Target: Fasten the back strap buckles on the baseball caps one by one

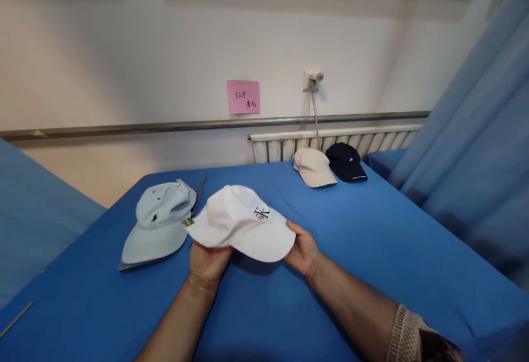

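Note:
A white baseball cap (pixel 231 216) with a dark monogram on its front is held up above the blue-covered table. Its brim points to the right and toward me. My left hand (pixel 209 265) supports the cap from below at its left side, fingers hidden under the crown. At the brim's right edge, my right hand (pixel 303 249) grips with the thumb on top. Just left of the held cap lies a light blue cap (pixel 159 221) with a small dark emblem, seemingly on top of another cap whose edge shows beneath.
At the table's (pixel 372 274) far edge sit a beige cap (pixel 314 166) and a navy cap (pixel 346 161), side by side. Behind are a radiator (pixel 273 150), a metal rail (pixel 165 127), a plugged-in cord and a pink note (pixel 243 97). Blue curtains (pixel 475 130) hang at right.

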`<state>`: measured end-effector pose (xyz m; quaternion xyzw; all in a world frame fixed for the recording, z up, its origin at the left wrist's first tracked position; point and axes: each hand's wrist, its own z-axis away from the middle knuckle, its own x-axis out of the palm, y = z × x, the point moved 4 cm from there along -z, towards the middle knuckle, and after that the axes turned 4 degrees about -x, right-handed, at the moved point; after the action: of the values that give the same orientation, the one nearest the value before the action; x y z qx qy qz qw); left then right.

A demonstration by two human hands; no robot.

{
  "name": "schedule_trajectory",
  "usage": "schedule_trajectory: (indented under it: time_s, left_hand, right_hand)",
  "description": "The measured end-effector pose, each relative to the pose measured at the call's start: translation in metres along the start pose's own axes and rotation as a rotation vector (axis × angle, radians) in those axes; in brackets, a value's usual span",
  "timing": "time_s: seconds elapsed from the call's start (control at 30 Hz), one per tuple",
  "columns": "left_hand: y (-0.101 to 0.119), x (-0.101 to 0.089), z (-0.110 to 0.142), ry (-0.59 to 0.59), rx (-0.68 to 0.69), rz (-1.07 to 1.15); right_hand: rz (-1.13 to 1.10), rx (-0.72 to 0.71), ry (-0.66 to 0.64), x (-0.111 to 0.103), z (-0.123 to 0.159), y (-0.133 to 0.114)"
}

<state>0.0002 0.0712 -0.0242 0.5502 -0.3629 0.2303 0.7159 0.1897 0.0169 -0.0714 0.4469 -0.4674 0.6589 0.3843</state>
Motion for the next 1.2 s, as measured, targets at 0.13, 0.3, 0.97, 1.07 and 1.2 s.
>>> schedule_trajectory:
  time_s: [0.13, 0.3, 0.97, 1.07, 1.2]
  left_hand:
    - [-0.02, 0.013, 0.006, -0.36, -0.159, 0.12]
    - [-0.037, 0.005, 0.012, -0.606, -0.304, 0.208]
    - [-0.019, 0.027, 0.021, 0.155, 0.079, -0.327]
    - [0.054, 0.029, 0.011, 0.235, 0.299, -0.331]
    - [0.14, 0.005, 0.006, 0.459, 0.458, -0.23]
  right_hand:
    - [0.01, -0.064, 0.023, 0.0, 0.001, 0.007]
    - [0.011, 0.042, 0.011, -0.002, 0.006, 0.026]
    - [0.204, 0.024, -0.026, 0.002, 0.015, 0.029]
    - [0.295, 0.089, -0.038, -0.001, 0.017, 0.032]
    - [0.361, 0.089, -0.043, -0.003, 0.017, 0.03]
